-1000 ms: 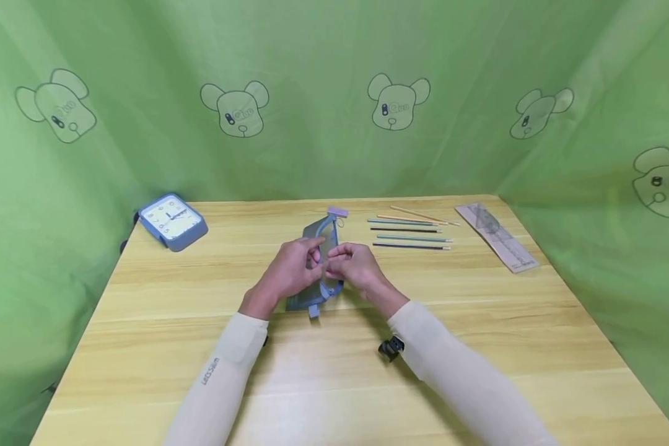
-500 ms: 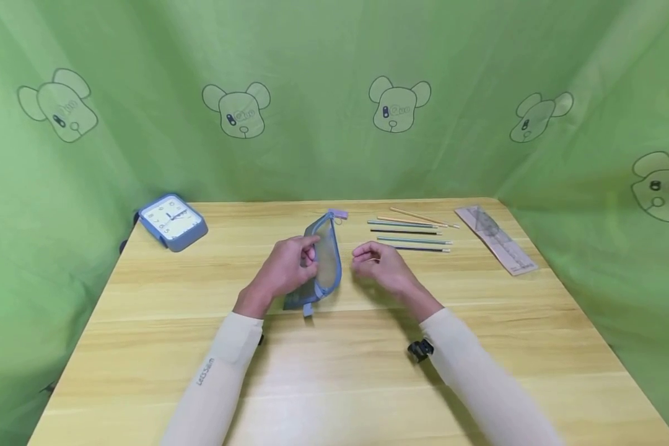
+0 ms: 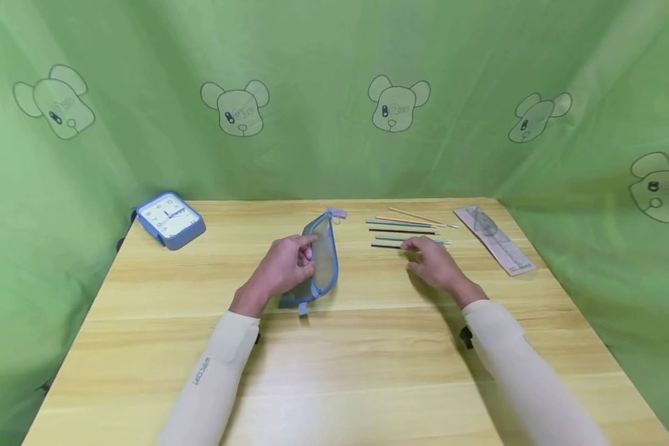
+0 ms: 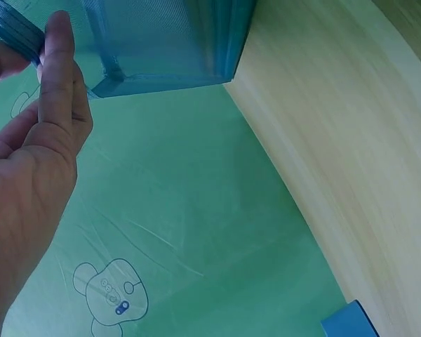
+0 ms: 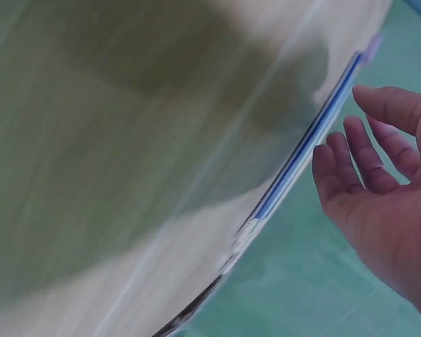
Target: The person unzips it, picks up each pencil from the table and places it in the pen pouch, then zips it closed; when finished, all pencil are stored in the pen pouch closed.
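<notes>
A blue mesh pencil case stands mid-table with its zipped mouth spread toward the right. My left hand pinches the near side of that mouth between thumb and fingers; the left wrist view shows the blue zipper edge in the grip. Several pencils lie roughly parallel to the right of the case. Over the nearest dark pencil hovers my right hand, fingers loosely bent and thumb apart, hiding its eraser end. In the right wrist view nothing lies between the thumb and fingers of this hand.
Behind the case sits a small purple block. A set of clear rulers in a pinkish sleeve lies at the right edge. At the back left stands a blue alarm clock. Green curtain surrounds the table's back and sides.
My right hand has left the pencil case's mouth and moved right to the pencils. The left hand keeps its grip, and the case has shifted slightly left with its mouth wider.
</notes>
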The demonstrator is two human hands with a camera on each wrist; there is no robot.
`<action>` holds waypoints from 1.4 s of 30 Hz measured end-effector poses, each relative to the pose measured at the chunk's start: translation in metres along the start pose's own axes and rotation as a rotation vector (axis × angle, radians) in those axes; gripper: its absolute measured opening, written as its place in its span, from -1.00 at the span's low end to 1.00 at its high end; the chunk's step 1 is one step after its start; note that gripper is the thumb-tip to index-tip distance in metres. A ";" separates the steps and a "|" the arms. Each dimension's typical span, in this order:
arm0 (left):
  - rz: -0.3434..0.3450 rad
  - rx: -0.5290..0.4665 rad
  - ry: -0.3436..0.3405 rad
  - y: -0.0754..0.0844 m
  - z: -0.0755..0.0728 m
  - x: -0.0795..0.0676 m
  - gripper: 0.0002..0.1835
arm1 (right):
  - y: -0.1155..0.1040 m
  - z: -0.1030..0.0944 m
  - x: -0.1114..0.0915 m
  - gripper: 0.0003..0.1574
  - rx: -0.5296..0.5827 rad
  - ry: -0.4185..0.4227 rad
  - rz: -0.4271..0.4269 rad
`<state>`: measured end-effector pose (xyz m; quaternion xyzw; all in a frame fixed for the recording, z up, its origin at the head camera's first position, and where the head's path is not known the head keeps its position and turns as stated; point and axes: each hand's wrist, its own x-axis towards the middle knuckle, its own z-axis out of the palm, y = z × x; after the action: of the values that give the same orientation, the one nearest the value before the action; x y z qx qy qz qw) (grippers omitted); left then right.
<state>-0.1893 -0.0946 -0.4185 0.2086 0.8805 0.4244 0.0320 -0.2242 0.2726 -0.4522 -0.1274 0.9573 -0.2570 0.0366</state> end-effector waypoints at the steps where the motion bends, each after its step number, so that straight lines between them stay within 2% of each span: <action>1: 0.002 0.002 0.000 0.000 0.000 0.000 -0.31 | 0.004 -0.001 0.001 -0.45 -0.017 0.000 0.002; 9: 0.005 0.002 -0.011 0.000 0.000 0.002 -0.31 | 0.031 -0.002 0.005 -0.43 -0.092 0.009 0.029; 15: 0.001 0.001 -0.011 0.000 0.002 0.002 -0.32 | 0.039 -0.003 0.009 -0.44 -0.101 0.047 0.026; 22: 0.005 -0.001 -0.009 0.000 0.001 0.002 -0.33 | 0.043 -0.004 0.012 -0.54 -0.123 0.034 0.017; 28: 0.009 -0.006 -0.004 -0.001 -0.001 0.002 -0.33 | 0.038 -0.001 0.011 -0.58 -0.089 0.021 0.011; 36: 0.000 -0.006 -0.003 -0.002 -0.003 0.001 -0.32 | 0.020 0.006 0.002 -0.43 0.045 -0.014 -0.045; 42: 0.001 -0.001 -0.002 -0.003 -0.004 0.001 -0.32 | 0.005 0.011 -0.006 -0.33 0.137 -0.064 -0.044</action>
<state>-0.1924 -0.0991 -0.4184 0.2093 0.8803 0.4245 0.0329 -0.2184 0.2730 -0.4643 -0.1539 0.9327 -0.3187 0.0702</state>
